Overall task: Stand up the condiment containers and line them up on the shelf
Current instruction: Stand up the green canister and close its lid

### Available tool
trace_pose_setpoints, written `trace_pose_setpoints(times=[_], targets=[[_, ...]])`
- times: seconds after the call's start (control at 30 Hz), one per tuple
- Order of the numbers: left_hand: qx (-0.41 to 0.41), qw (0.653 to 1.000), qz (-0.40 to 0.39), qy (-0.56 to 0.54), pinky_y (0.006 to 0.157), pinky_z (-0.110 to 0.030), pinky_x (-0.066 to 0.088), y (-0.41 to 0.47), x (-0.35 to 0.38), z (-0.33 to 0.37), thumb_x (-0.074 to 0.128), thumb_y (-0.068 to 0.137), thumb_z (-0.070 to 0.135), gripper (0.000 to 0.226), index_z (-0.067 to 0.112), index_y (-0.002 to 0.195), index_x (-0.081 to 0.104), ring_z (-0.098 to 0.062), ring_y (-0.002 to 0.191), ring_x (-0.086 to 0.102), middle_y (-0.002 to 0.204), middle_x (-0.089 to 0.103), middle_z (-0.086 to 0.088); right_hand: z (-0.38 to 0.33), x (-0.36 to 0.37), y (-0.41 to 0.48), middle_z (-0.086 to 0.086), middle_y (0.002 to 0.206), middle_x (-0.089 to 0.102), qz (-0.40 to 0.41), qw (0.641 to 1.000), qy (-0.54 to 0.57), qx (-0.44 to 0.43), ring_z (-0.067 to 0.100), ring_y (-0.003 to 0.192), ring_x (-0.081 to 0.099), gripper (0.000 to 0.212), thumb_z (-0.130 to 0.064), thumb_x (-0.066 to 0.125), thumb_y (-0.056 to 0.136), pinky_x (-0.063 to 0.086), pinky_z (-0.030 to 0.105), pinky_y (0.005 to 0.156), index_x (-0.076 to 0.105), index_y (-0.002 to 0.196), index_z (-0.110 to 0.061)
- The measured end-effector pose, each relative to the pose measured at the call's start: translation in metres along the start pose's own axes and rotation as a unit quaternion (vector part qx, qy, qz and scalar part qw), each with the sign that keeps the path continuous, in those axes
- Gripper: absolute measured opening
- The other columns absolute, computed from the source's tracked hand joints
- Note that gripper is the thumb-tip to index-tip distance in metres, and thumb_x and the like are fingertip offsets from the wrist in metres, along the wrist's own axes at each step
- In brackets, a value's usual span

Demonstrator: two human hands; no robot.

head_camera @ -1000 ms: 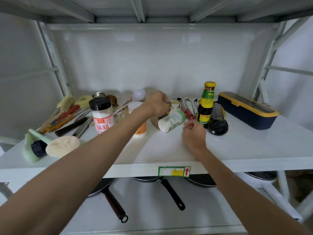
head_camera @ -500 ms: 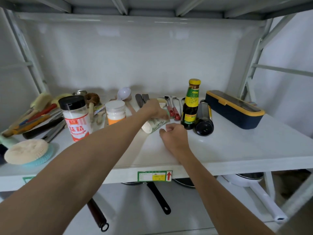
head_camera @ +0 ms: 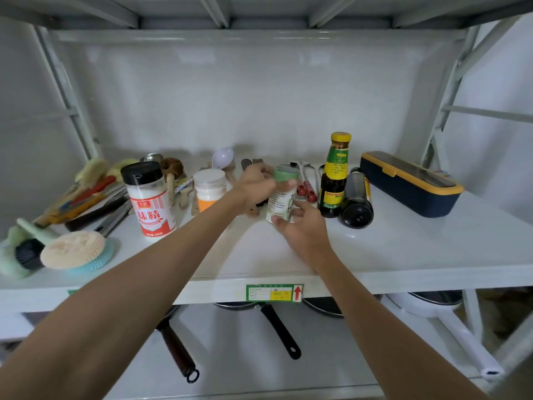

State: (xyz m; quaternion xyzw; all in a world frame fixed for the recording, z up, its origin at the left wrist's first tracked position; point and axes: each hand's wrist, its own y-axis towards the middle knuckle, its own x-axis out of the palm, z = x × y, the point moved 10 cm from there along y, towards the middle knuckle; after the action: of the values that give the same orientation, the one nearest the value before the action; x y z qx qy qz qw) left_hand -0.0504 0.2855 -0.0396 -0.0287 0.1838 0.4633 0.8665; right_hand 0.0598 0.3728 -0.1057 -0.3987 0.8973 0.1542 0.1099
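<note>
Green-capped jar (head_camera: pixel 282 197) now upright, both hands gripping

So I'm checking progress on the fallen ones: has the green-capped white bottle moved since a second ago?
Yes. The green-capped bottle lay tipped beside the upright sauce bottle; now it stands upright, held by both hands.

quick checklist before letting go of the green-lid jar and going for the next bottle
1. Green-lid jar upright: ok, lid on top, held by left hand and right hand.
2. Jar base flat on the shelf: cannot tell, the right hand's fingers hide it.
3. Yellow-cap sauce bottle standing beside it: ok.
4. Dark bottle standing: not ok, it lies on its side, base toward the camera, to the right of the sauce bottle.
5. Black-lid shaker and white-lid jar upright: ok.
6. Containers in one line: not ok, gaps remain and the dark bottle is down.
</note>
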Motion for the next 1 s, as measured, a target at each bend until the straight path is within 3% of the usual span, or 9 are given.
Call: trace_pose_setpoints(times=[0.07, 0.2, 0.3, 0.37, 0.43, 0.63, 0.77, 0.9, 1.0], targets=[[0.012, 1.000, -0.013, -0.021, 0.074, -0.039, 0.039, -0.010, 0.002, 0.003, 0.087, 0.052, 0.044, 0.053, 0.026, 0.092, 0.058, -0.017, 0.081, 0.061, 0.080, 0.063, 0.008, -0.001, 0.002, -0.002, -0.001, 0.120, 0.066, -0.008, 1.000, -0.014, -0.005, 0.014, 0.104, 0.059, 0.069, -0.033, 0.078, 0.077, 0.051, 0.037, 0.093, 0.048, 0.138, -0.022], [0.032, 0.998, -0.044, -0.025, 0.062, -0.034, 0.038, -0.020, 0.003, -0.001, 0.083, 0.062, 0.041, 0.051, 0.028, 0.104, 0.057, -0.016, 0.087, 0.062, 0.100, 0.070, 0.008, -0.001, 0.010, -0.001, -0.001, 0.114, 0.064, -0.021, 0.998, -0.054, -0.022, 0.021, 0.117, 0.055, 0.071, -0.050, 0.069, 0.068, 0.051, 0.049, 0.095, 0.043, 0.133, -0.035], [0.043, 0.997, -0.057, -0.032, 0.077, -0.031, 0.045, -0.023, 0.000, 0.000, 0.085, 0.067, 0.029, 0.059, 0.016, 0.117, 0.056, -0.019, 0.097, 0.066, 0.108, 0.071, 0.000, 0.002, 0.011, 0.003, -0.002, 0.110, 0.065, -0.015, 0.998, -0.054, -0.024, 0.021, 0.112, 0.057, 0.062, -0.047, 0.068, 0.069, 0.052, 0.049, 0.092, 0.047, 0.126, -0.038], [0.068, 0.997, -0.032, 0.013, 0.071, -0.022, 0.050, -0.028, -0.003, 0.009, 0.083, 0.073, 0.022, 0.060, 0.011, 0.123, 0.052, -0.011, 0.095, 0.064, 0.105, 0.066, 0.004, 0.003, 0.011, 0.004, -0.005, 0.107, 0.065, -0.010, 0.998, -0.053, -0.027, 0.022, 0.110, 0.058, 0.055, -0.045, 0.068, 0.071, 0.053, 0.049, 0.091, 0.050, 0.122, -0.037], [0.117, 0.989, 0.023, 0.092, 0.065, -0.026, 0.049, -0.033, -0.010, 0.024, 0.083, 0.073, 0.029, 0.061, 0.014, 0.123, 0.053, -0.008, 0.093, 0.059, 0.108, 0.062, 0.008, 0.003, 0.011, 0.004, -0.008, 0.103, 0.067, -0.007, 0.998, -0.054, -0.032, 0.021, 0.109, 0.058, 0.051, -0.046, 0.067, 0.070, 0.053, 0.049, 0.089, 0.052, 0.118, -0.036], [0.237, 0.921, 0.050, 0.305, 0.091, -0.032, 0.049, -0.039, -0.002, 0.060, 0.075, 0.080, 0.034, 0.038, 0.019, 0.113, 0.069, -0.015, 0.108, 0.060, 0.114, 0.066, 0.002, 0.003, 0.008, 0.005, -0.008, 0.105, 0.067, 0.004, 0.999, -0.035, -0.029, 0.017, 0.099, 0.064, 0.049, -0.041, 0.075, 0.070, 0.056, 0.047, 0.086, 0.057, 0.115, -0.032], [0.226, 0.917, 0.025, 0.328, 0.072, -0.042, 0.059, -0.042, 0.002, 0.061, 0.072, 0.083, 0.029, 0.033, 0.020, 0.115, 0.069, -0.020, 0.102, 0.066, 0.116, 0.067, 0.004, 0.004, 0.003, 0.007, -0.006, 0.106, 0.064, 0.011, 0.999, -0.031, -0.026, 0.012, 0.089, 0.064, 0.050, -0.034, 0.080, 0.073, 0.056, 0.040, 0.081, 0.057, 0.116, -0.025], [0.252, 0.904, 0.046, 0.344, 0.079, -0.020, 0.044, -0.049, -0.002, 0.064, 0.069, 0.087, 0.016, 0.032, 0.013, 0.119, 0.068, -0.024, 0.100, 0.066, 0.119, 0.068, -0.003, 0.004, 0.003, 0.005, -0.006, 0.101, 0.066, 0.006, 0.999, -0.036, -0.032, 0.009, 0.083, 0.065, 0.051, -0.033, 0.083, 0.071, 0.056, 0.033, 0.075, 0.061, 0.115, -0.019], [0.260, 0.907, 0.052, 0.328, 0.088, -0.018, 0.041, -0.052, -0.006, 0.061, 0.069, 0.087, 0.012, 0.031, 0.012, 0.118, 0.069, -0.020, 0.111, 0.062, 0.120, 0.069, -0.003, 0.004, 0.003, 0.006, -0.004, 0.100, 0.068, 0.005, 0.999, -0.040, -0.036, 0.012, 0.086, 0.067, 0.053, -0.032, 0.085, 0.068, 0.057, 0.033, 0.075, 0.064, 0.115, -0.018]])
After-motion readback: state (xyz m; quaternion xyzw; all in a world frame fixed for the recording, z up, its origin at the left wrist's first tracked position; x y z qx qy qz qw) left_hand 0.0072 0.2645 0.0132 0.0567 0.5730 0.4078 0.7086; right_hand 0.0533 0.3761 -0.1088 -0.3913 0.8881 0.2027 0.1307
